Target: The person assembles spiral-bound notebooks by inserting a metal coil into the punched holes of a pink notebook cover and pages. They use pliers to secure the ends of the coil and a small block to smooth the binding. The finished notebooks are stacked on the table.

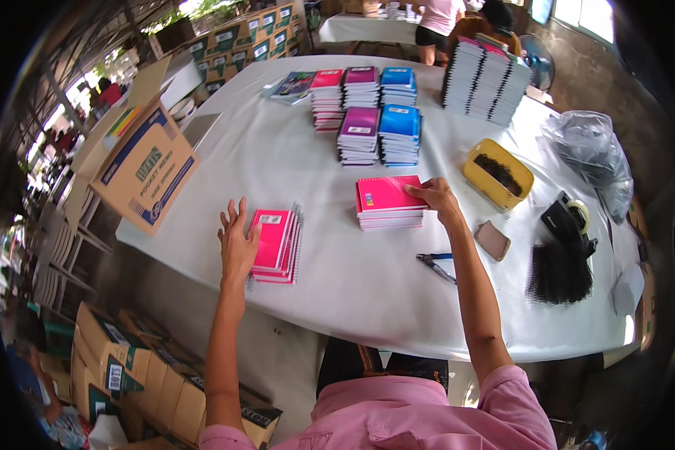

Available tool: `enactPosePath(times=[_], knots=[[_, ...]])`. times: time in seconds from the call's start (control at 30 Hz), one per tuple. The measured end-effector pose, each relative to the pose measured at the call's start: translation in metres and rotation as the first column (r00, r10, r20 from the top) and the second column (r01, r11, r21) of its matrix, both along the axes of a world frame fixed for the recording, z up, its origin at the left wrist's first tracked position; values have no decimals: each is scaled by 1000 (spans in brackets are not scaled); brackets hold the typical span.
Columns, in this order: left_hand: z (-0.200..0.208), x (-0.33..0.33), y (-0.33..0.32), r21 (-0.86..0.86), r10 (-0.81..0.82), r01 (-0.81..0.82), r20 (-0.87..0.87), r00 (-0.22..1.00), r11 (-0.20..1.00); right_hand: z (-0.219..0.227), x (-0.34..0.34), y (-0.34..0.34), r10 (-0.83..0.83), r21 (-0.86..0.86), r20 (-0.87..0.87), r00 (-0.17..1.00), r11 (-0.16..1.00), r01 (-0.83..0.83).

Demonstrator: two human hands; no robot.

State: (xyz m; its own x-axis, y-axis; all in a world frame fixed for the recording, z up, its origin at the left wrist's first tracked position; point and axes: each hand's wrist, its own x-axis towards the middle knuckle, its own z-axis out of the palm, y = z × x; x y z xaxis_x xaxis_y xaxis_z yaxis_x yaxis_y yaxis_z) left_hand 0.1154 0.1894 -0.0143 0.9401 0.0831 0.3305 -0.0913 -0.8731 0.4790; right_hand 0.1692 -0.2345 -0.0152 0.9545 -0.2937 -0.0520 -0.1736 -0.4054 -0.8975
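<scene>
My left hand [238,246] has its fingers spread and holds nothing. Its thumb is close to the left edge of a small stack of pink spiral notebooks [271,240], whose spiral edges face several ways. My right hand [436,199] grips the right edge of a pink notebook [386,193] on top of another stack, thumb on the cover; the fingers beneath are partly hidden. Behind these stand stacks of small notebooks: pink [327,99], purple [358,135] and blue [400,133].
An open cardboard box [146,169] stands at the left. On the right are a yellow container [517,166] with dark bits, pliers [436,266], black spiral coils [561,271] and a plastic bag [596,161]. Tall notebook piles [484,82] stand at the back right, near another person [442,22].
</scene>
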Motion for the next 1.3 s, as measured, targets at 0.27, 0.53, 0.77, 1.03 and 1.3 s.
enactPosePath(times=[0.27,0.53,0.77,1.03,1.3], knots=[[11,-6,-102,-471,-411,400,86,908,786,21,-19,-8,-28,218,266,964,975,-32],[-29,-64,-152,-944,-708,282,80,701,173,-50,-152,57,216,487,392,894,776,-401],[-17,-88,-160,-652,-586,502,107,803,568,-56,-169,62,325,275,415,850,846,-458],[11,-76,-200,258,-690,710,-179,702,655,-34,-170,37,432,-95,385,815,897,-431],[43,-91,-210,182,-646,725,-349,679,664,-7,-166,-211,-393,-858,441,807,80,508]])
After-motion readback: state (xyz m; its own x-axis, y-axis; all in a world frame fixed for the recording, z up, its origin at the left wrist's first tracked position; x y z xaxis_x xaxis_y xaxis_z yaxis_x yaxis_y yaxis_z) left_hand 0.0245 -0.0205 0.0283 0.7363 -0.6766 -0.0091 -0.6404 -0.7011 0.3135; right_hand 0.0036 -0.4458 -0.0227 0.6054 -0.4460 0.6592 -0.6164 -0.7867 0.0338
